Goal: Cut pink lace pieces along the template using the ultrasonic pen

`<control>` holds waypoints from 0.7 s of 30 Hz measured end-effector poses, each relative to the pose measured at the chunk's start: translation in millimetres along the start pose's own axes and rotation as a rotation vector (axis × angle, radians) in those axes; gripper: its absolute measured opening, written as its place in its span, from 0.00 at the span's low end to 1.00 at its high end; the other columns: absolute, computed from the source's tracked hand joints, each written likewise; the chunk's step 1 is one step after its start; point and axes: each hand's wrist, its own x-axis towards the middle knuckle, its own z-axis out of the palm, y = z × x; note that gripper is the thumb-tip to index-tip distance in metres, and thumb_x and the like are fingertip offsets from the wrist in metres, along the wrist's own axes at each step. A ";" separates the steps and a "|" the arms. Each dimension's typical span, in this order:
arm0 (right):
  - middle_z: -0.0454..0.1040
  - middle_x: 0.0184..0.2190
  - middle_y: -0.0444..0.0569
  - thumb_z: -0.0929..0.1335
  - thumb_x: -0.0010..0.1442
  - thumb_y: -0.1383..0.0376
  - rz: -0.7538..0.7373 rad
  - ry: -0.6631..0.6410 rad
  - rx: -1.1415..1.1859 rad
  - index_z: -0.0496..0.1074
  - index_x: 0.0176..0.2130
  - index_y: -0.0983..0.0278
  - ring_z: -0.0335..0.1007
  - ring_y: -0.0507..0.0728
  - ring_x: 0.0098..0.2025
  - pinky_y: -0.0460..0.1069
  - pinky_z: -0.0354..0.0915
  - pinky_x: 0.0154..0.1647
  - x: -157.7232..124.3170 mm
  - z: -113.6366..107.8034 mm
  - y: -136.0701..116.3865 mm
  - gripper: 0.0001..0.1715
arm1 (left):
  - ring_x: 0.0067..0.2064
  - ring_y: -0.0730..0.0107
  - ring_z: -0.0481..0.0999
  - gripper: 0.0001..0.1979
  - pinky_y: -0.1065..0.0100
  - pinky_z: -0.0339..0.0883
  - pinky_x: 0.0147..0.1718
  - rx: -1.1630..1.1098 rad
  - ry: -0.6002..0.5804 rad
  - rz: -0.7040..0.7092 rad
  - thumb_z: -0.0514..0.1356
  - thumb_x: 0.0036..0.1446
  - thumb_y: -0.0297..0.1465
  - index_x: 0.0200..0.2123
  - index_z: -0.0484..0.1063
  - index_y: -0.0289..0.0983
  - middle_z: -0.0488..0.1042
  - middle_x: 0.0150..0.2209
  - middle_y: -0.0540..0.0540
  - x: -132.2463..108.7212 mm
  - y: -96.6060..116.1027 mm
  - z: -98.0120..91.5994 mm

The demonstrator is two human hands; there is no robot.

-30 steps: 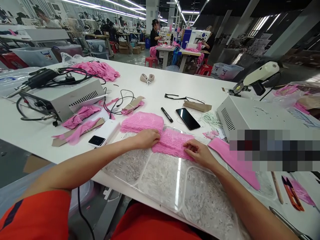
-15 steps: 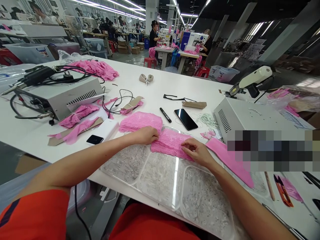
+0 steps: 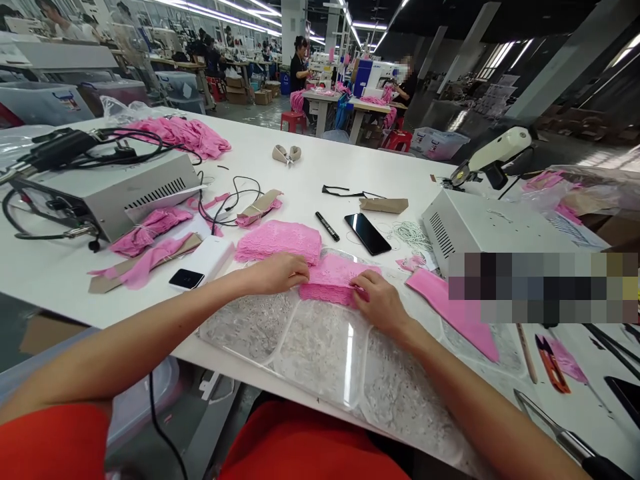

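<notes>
A stack of pink lace pieces (image 3: 330, 275) lies on the clear mat (image 3: 320, 347) before me. My left hand (image 3: 287, 272) pinches its left edge with fingers closed. At the right edge, my right hand (image 3: 375, 297) has thumb and fingertips pressed on the lace. A second pink lace stack (image 3: 279, 240) sits just behind my left hand. Right of my right hand, a flat pink strip (image 3: 455, 313) lies across the mat's right part.
Behind the stacks are a marker (image 3: 327, 227), a phone (image 3: 367, 233) and a brown card (image 3: 384, 205). Grey boxes (image 3: 115, 193) stand left and right. Orange snips (image 3: 553, 365) and a metal tool lie at right. People work at distant tables.
Both hands have shifted slightly left in view. My right hand has moved inward over the front right of the lace stack, and its fingers have drawn closer together.
</notes>
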 end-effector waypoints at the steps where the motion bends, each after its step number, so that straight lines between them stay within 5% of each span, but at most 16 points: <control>1: 0.74 0.34 0.51 0.64 0.59 0.71 -0.019 -0.007 -0.001 0.73 0.35 0.62 0.70 0.57 0.38 0.51 0.68 0.38 -8.0 -5.5 -1.4 0.09 | 0.34 0.69 0.73 0.13 0.71 0.63 0.34 -0.009 -0.017 0.018 0.51 0.62 0.26 0.30 0.74 0.35 0.75 0.33 0.46 -7.1 4.0 1.4; 10: 0.74 0.30 0.49 0.62 0.62 0.75 -0.347 -0.111 0.011 0.72 0.36 0.63 0.68 0.54 0.31 0.49 0.66 0.32 -94.4 -35.4 -69.6 0.12 | 0.39 0.65 0.73 0.12 0.66 0.65 0.42 -0.048 -0.161 0.070 0.54 0.66 0.25 0.31 0.75 0.36 0.76 0.38 0.42 -71.0 42.3 44.8; 17: 0.74 0.31 0.49 0.64 0.63 0.69 -0.259 -0.170 0.175 0.70 0.39 0.61 0.71 0.53 0.30 0.47 0.69 0.30 -91.9 -38.6 -82.0 0.06 | 0.44 0.65 0.73 0.10 0.68 0.67 0.46 -0.191 0.013 0.014 0.52 0.68 0.29 0.42 0.73 0.35 0.75 0.43 0.39 -102.3 40.8 50.0; 21: 0.74 0.30 0.48 0.63 0.63 0.70 -0.242 -0.199 0.225 0.70 0.37 0.60 0.71 0.52 0.28 0.45 0.67 0.28 -80.4 -29.0 -88.7 0.07 | 0.46 0.64 0.72 0.08 0.66 0.67 0.47 -0.166 -0.002 0.000 0.54 0.67 0.30 0.40 0.72 0.35 0.74 0.43 0.39 -107.7 40.7 51.9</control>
